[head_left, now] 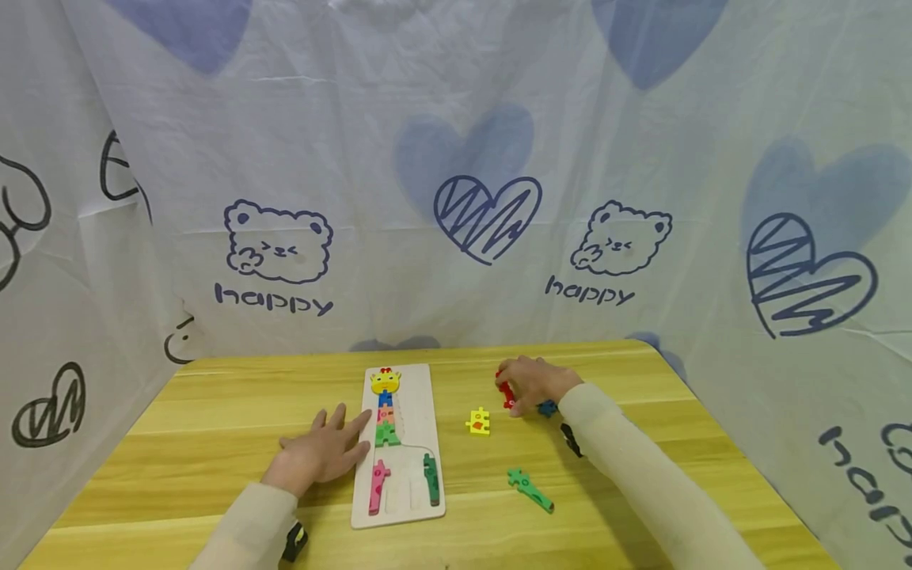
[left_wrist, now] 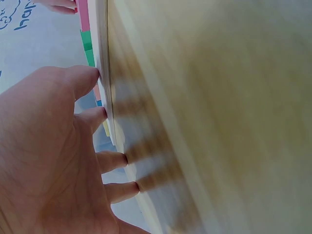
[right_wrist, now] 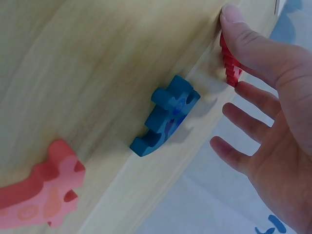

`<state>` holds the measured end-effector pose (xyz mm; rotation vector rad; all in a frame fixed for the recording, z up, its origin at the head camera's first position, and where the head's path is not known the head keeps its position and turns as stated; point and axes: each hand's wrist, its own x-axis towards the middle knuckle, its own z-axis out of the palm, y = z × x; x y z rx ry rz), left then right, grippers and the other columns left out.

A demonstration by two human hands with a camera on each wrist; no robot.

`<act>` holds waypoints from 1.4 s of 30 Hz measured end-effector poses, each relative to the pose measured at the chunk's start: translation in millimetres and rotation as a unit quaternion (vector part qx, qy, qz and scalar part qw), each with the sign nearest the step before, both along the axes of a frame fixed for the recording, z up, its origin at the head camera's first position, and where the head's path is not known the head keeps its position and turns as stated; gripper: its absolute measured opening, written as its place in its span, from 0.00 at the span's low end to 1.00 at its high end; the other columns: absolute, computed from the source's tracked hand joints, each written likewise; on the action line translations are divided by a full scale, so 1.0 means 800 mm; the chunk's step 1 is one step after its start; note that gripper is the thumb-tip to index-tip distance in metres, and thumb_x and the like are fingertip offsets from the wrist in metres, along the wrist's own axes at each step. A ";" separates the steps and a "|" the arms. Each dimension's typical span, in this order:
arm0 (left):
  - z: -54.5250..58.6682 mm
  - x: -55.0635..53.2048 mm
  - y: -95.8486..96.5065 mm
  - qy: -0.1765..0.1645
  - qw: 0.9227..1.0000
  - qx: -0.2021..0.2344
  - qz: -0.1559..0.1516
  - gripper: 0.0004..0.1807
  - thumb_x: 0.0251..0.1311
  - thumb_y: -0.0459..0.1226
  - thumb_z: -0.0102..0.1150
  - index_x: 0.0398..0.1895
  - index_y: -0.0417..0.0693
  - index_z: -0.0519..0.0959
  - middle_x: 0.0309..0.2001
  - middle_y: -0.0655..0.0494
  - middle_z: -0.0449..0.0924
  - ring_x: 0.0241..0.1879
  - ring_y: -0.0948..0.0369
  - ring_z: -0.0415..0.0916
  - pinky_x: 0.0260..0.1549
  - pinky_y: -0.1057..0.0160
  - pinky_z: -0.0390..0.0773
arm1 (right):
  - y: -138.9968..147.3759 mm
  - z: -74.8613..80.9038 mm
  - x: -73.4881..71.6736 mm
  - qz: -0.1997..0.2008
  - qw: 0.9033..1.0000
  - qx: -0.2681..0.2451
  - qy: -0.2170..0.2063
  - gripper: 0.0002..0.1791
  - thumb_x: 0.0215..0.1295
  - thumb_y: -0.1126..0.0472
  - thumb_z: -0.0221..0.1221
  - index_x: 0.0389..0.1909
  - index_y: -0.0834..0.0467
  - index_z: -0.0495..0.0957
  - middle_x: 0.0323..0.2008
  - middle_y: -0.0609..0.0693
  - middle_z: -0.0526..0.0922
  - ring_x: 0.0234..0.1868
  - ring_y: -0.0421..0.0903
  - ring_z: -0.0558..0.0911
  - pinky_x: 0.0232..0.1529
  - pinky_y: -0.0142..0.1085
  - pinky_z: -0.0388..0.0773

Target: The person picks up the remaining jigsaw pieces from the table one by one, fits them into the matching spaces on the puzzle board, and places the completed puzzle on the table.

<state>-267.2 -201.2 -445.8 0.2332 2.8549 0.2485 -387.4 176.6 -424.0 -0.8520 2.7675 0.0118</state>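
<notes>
A wooden giraffe puzzle board [head_left: 419, 419] lies on the table with several coloured pieces in it, including the yellow giraffe head [head_left: 385, 383]. Fingers spread, my left hand [head_left: 321, 450] rests at the board's left edge; in the left wrist view its thumb and index fingertip touch the board's side. To the right of the board, my right hand [head_left: 536, 383] pinches a red puzzle piece [right_wrist: 230, 63] between thumb and index finger, close to the tabletop. Its other fingers are held apart. A blue puzzle piece [right_wrist: 171, 112] lies beside this hand.
Loose on the table are a yellow puzzle piece [head_left: 479, 421] and a green leg piece [head_left: 530, 489], both right of the board. A salmon-pink piece [right_wrist: 44, 190] shows in the right wrist view. A printed cloth [head_left: 385, 158] hangs behind the table.
</notes>
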 end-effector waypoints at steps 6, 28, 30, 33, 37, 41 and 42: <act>0.000 0.002 0.001 0.003 1.000 -0.002 -0.001 0.35 0.77 0.58 0.42 0.83 0.62 0.55 0.82 0.37 0.49 0.79 0.28 0.47 0.53 0.07 0.52 | 0.005 -0.001 0.000 -0.012 0.999 -0.029 -0.023 0.39 0.60 0.48 0.73 0.71 0.56 0.74 0.77 0.60 0.65 0.77 0.63 0.66 0.77 0.59 0.66; 0.000 -0.001 0.001 0.000 1.000 0.000 -0.005 0.35 0.77 0.58 0.43 0.83 0.62 0.55 0.82 0.36 0.48 0.79 0.27 0.46 0.53 0.07 0.52 | 0.018 -0.028 -0.001 -0.011 0.989 -0.150 -0.008 0.37 0.57 0.46 0.75 0.64 0.61 0.80 0.71 0.63 0.73 0.74 0.66 0.69 0.77 0.58 0.66; 0.000 -0.001 0.001 -0.001 1.000 0.001 -0.005 0.35 0.77 0.57 0.43 0.83 0.62 0.55 0.82 0.36 0.48 0.79 0.27 0.46 0.53 0.07 0.51 | 0.018 -0.029 0.002 -0.020 0.987 -0.157 -0.010 0.38 0.56 0.46 0.75 0.65 0.61 0.79 0.72 0.63 0.72 0.75 0.66 0.68 0.77 0.59 0.65; 0.000 -0.001 0.001 -0.002 1.000 0.002 -0.006 0.35 0.78 0.57 0.43 0.83 0.62 0.55 0.82 0.36 0.48 0.79 0.27 0.46 0.53 0.07 0.51 | 0.016 -0.029 0.005 -0.023 0.985 -0.169 -0.011 0.40 0.56 0.46 0.76 0.67 0.61 0.78 0.73 0.63 0.70 0.76 0.66 0.66 0.77 0.59 0.65; 0.000 0.000 0.001 -0.002 1.000 0.000 -0.004 0.35 0.78 0.57 0.43 0.83 0.62 0.54 0.83 0.36 0.48 0.79 0.27 0.46 0.53 0.07 0.51 | 0.010 -0.025 0.010 -0.017 0.984 -0.179 -0.005 0.42 0.56 0.45 0.75 0.68 0.61 0.77 0.74 0.63 0.69 0.76 0.65 0.66 0.77 0.60 0.64; 0.001 -0.001 0.001 -0.002 1.000 -0.001 -0.003 0.35 0.78 0.57 0.43 0.83 0.62 0.55 0.82 0.36 0.48 0.79 0.27 0.46 0.53 0.07 0.51 | 0.003 -0.019 0.013 -0.004 0.983 -0.185 0.004 0.42 0.55 0.45 0.76 0.67 0.62 0.77 0.74 0.64 0.69 0.76 0.66 0.65 0.77 0.61 0.64; 0.001 0.000 0.001 -0.002 1.000 -0.001 -0.003 0.35 0.78 0.57 0.43 0.83 0.62 0.55 0.82 0.36 0.48 0.79 0.27 0.46 0.53 0.07 0.51 | 0.001 -0.018 0.015 -0.002 0.982 -0.187 0.006 0.42 0.55 0.45 0.76 0.67 0.62 0.77 0.74 0.64 0.69 0.76 0.66 0.65 0.77 0.61 0.64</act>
